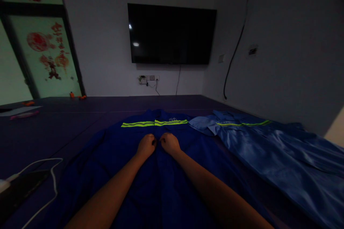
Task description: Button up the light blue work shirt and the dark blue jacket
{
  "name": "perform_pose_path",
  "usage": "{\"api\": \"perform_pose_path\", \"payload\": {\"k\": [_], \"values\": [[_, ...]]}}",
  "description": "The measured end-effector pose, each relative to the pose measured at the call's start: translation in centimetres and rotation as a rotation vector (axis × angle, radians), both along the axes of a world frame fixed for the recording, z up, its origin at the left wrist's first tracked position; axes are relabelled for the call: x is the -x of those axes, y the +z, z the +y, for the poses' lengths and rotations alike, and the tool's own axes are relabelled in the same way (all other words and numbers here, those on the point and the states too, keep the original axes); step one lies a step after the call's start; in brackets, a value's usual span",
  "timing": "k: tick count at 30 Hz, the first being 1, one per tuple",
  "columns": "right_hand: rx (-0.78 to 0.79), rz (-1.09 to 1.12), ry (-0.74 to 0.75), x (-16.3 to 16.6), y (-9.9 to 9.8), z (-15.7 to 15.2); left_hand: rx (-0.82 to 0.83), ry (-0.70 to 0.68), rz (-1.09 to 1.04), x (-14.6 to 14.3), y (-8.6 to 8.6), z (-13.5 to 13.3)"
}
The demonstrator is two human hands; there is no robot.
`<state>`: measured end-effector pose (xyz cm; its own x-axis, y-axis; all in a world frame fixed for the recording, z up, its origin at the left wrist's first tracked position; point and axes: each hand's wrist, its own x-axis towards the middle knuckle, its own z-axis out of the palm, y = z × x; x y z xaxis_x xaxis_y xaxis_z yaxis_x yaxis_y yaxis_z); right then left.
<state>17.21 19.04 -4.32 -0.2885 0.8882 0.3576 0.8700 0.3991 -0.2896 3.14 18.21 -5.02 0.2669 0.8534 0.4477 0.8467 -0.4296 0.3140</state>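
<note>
A dark blue work jacket (113,157) with a yellow-green reflective stripe lies spread flat on a dark surface before me. My left hand (146,145) and my right hand (169,143) rest side by side on the middle of its front, just below the stripe. Both have their fingers curled in, pinching the fabric along the jacket's centre line. What exactly sits between the fingers is too dark to make out.
A lighter blue jacket (282,150) with the same stripe lies to the right. A white cable (51,171) and a dark flat device (24,186) lie at the left. A black TV (172,34) hangs on the far wall.
</note>
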Motion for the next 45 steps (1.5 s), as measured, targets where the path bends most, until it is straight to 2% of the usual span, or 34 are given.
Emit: {"api": "perform_pose_path", "payload": {"k": [28, 37, 45], "values": [[0.025, 0.009, 0.052, -0.08, 0.42, -0.2, 0.021, -0.042, 0.024, 0.01, -0.01, 0.06], [-0.005, 0.014, 0.034, -0.06, 0.2, -0.19, 0.007, -0.05, 0.025, 0.03, -0.09, 0.16], [0.002, -0.033, 0.076, -0.29, -0.2, 0.36, 0.041, -0.027, 0.032, -0.13, 0.06, -0.12]]}}
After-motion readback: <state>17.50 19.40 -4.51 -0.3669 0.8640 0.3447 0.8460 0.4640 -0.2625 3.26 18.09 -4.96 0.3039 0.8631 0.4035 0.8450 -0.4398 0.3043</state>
